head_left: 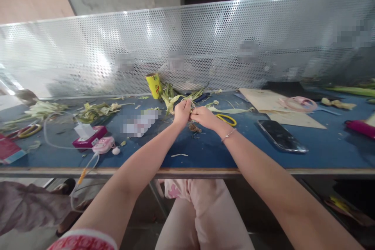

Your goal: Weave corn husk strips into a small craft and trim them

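Note:
My left hand (182, 112) and my right hand (204, 117) meet above the middle of the blue table, both with closed fingers. A thin pale strand (192, 104) shows between them, held in the fingertips; its exact kind is hard to make out. Right behind the hands lie long green and pale leaves (168, 99). Under my right wrist is a yellow loop (227, 119), which looks like a scissors handle, its other part hidden. A small brown dried scrap (195, 127) lies just below the hands.
A yellow tube (154, 86) stands against the perforated metal screen (199, 47). To the right are a phone (281, 136) and brown paper sheets (269, 105). At left sit a purple tissue pack (90, 137), a pink corded gadget (103, 145) and wilted plant heaps (96, 112).

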Action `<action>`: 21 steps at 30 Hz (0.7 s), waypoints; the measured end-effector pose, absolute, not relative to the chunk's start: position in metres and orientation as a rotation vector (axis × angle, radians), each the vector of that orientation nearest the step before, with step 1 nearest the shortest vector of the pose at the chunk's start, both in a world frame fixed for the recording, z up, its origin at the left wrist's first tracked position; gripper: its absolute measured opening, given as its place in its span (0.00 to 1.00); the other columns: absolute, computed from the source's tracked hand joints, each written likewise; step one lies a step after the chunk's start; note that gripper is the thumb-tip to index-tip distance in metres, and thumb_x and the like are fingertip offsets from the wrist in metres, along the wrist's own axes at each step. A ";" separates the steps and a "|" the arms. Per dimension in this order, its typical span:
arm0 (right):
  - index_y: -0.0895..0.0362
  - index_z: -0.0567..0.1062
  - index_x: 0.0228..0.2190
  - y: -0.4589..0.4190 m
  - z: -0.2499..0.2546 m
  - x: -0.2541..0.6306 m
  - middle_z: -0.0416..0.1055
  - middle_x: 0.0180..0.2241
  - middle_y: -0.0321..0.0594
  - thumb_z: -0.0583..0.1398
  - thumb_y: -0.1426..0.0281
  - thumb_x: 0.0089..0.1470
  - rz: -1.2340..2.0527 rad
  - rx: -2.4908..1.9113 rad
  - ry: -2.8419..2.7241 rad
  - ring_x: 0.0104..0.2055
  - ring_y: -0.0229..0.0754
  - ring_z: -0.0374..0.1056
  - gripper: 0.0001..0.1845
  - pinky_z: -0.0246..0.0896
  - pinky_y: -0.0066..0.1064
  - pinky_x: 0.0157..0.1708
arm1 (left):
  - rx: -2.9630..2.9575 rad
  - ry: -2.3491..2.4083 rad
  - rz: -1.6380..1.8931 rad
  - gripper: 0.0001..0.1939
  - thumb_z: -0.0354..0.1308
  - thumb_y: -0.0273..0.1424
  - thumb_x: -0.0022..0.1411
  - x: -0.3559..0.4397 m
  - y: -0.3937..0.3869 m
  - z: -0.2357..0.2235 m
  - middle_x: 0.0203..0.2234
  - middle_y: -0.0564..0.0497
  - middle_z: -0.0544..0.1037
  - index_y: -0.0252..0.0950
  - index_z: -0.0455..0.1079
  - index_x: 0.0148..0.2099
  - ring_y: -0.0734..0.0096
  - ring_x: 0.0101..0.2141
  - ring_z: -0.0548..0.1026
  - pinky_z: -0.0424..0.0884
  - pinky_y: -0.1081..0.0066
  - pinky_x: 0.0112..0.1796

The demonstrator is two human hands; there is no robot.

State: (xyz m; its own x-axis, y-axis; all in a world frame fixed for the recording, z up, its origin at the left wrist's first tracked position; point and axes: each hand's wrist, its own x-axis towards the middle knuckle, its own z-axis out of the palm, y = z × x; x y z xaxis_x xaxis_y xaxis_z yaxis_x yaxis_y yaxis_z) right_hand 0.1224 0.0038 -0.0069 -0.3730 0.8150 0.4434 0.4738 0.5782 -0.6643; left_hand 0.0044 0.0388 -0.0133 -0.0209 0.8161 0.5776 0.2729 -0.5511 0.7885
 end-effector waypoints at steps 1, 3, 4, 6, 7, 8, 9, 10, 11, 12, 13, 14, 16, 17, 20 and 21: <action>0.56 0.58 0.11 0.005 -0.008 0.122 0.52 0.14 0.30 0.52 0.70 0.41 0.535 -1.017 -2.033 0.20 0.32 0.49 0.12 0.43 0.29 0.24 | 1.810 1.140 1.614 0.21 0.51 0.37 0.62 0.005 0.039 -0.014 0.13 0.57 0.55 0.37 0.53 0.18 0.77 0.19 0.55 0.52 0.70 0.24; 0.56 0.55 0.11 0.007 -0.009 0.122 0.51 0.14 0.30 0.51 0.71 0.41 0.516 -0.992 -2.046 0.21 0.32 0.48 0.13 0.42 0.29 0.24 | 1.832 1.151 1.641 0.21 0.50 0.37 0.62 0.005 0.040 -0.015 0.14 0.57 0.56 0.37 0.53 0.19 0.76 0.20 0.55 0.53 0.70 0.25; 0.56 0.55 0.11 0.007 -0.009 0.123 0.52 0.15 0.30 0.51 0.71 0.41 0.519 -0.977 -2.055 0.21 0.32 0.49 0.13 0.42 0.29 0.24 | 1.850 1.155 1.653 0.21 0.50 0.37 0.62 0.005 0.041 -0.016 0.14 0.57 0.56 0.37 0.52 0.19 0.76 0.20 0.55 0.53 0.69 0.25; 0.56 0.55 0.11 0.008 -0.009 0.124 0.53 0.16 0.31 0.51 0.72 0.41 0.534 -0.945 -2.079 0.22 0.32 0.50 0.13 0.43 0.29 0.25 | 1.881 1.158 1.665 0.21 0.50 0.36 0.62 0.005 0.041 -0.017 0.14 0.57 0.56 0.37 0.52 0.19 0.76 0.20 0.55 0.53 0.69 0.26; 0.56 0.55 0.11 0.007 -0.009 0.125 0.54 0.16 0.31 0.51 0.72 0.41 0.542 -0.931 -2.093 0.22 0.32 0.50 0.13 0.43 0.29 0.25 | 1.888 1.160 1.664 0.21 0.50 0.36 0.62 0.005 0.041 -0.017 0.14 0.57 0.55 0.37 0.51 0.19 0.76 0.20 0.55 0.53 0.69 0.26; 0.56 0.55 0.11 0.007 -0.009 0.126 0.54 0.16 0.31 0.52 0.71 0.41 0.551 -0.919 -2.106 0.22 0.32 0.50 0.13 0.43 0.29 0.26 | 1.891 1.161 1.662 0.22 0.50 0.36 0.62 0.005 0.041 -0.017 0.14 0.57 0.55 0.37 0.51 0.18 0.76 0.20 0.55 0.53 0.69 0.26; 0.56 0.55 0.11 0.006 -0.008 0.127 0.53 0.16 0.30 0.52 0.71 0.41 0.560 -0.911 -2.116 0.22 0.32 0.49 0.13 0.43 0.29 0.26 | 1.889 1.163 1.659 0.22 0.51 0.36 0.62 0.006 0.040 -0.017 0.14 0.57 0.54 0.37 0.51 0.18 0.76 0.20 0.55 0.53 0.69 0.26; 0.56 0.55 0.11 0.005 -0.008 0.127 0.53 0.16 0.30 0.52 0.71 0.42 0.573 -0.905 -2.127 0.22 0.32 0.49 0.14 0.43 0.29 0.26 | 1.886 1.165 1.656 0.22 0.51 0.36 0.62 0.006 0.039 -0.016 0.14 0.57 0.54 0.37 0.51 0.18 0.76 0.20 0.55 0.53 0.69 0.25; 0.56 0.55 0.11 0.005 -0.007 0.128 0.52 0.16 0.30 0.52 0.70 0.42 0.585 -0.902 -2.134 0.22 0.32 0.48 0.14 0.43 0.29 0.25 | 1.880 1.169 1.652 0.23 0.51 0.36 0.62 0.007 0.038 -0.015 0.14 0.57 0.53 0.37 0.50 0.17 0.76 0.20 0.54 0.53 0.69 0.25; 0.56 0.55 0.11 0.004 -0.007 0.128 0.51 0.16 0.30 0.52 0.70 0.42 0.597 -0.899 -2.140 0.22 0.32 0.48 0.14 0.43 0.29 0.25 | 1.874 1.171 1.649 0.23 0.52 0.36 0.62 0.007 0.037 -0.014 0.14 0.57 0.53 0.37 0.50 0.17 0.76 0.20 0.54 0.53 0.69 0.25; 0.56 0.55 0.11 0.003 -0.006 0.129 0.51 0.16 0.30 0.52 0.70 0.42 0.601 -0.894 -2.143 0.22 0.32 0.48 0.14 0.43 0.29 0.25 | 1.871 1.172 1.646 0.23 0.52 0.37 0.62 0.007 0.035 -0.014 0.13 0.57 0.53 0.37 0.50 0.17 0.76 0.20 0.54 0.52 0.69 0.25; 0.56 0.55 0.11 0.003 -0.006 0.129 0.51 0.17 0.30 0.52 0.70 0.42 0.594 -0.887 -2.142 0.22 0.32 0.48 0.14 0.43 0.29 0.25 | 1.871 1.169 1.642 0.23 0.51 0.37 0.62 0.007 0.035 -0.013 0.13 0.57 0.53 0.37 0.50 0.17 0.76 0.19 0.53 0.52 0.69 0.25; 0.56 0.54 0.11 0.003 -0.005 0.128 0.53 0.18 0.31 0.52 0.70 0.42 0.550 -0.872 -2.129 0.23 0.32 0.49 0.14 0.44 0.29 0.26 | 1.877 1.144 1.642 0.23 0.51 0.38 0.62 0.006 0.034 -0.011 0.14 0.56 0.53 0.37 0.50 0.17 0.77 0.20 0.54 0.52 0.70 0.25; 0.56 0.54 0.12 0.003 -0.006 0.128 0.53 0.18 0.31 0.52 0.70 0.42 0.524 -0.872 -2.116 0.23 0.32 0.49 0.14 0.44 0.28 0.26 | 1.882 1.118 1.644 0.23 0.51 0.39 0.62 0.004 0.035 -0.010 0.14 0.56 0.54 0.37 0.51 0.18 0.77 0.20 0.54 0.53 0.70 0.24; 0.55 0.54 0.12 0.005 -0.008 0.129 0.51 0.16 0.30 0.52 0.69 0.44 0.446 -0.967 -2.073 0.21 0.32 0.48 0.14 0.43 0.28 0.25 | 1.859 1.027 1.653 0.24 0.51 0.44 0.60 0.000 0.040 -0.010 0.14 0.57 0.55 0.37 0.51 0.18 0.78 0.19 0.54 0.53 0.72 0.23; 0.55 0.55 0.13 0.006 -0.009 0.130 0.50 0.15 0.30 0.52 0.69 0.46 0.404 -1.016 -2.063 0.21 0.32 0.47 0.15 0.41 0.29 0.25 | 1.839 1.002 1.642 0.24 0.52 0.45 0.59 -0.002 0.042 -0.010 0.14 0.57 0.55 0.37 0.52 0.18 0.79 0.19 0.54 0.53 0.73 0.22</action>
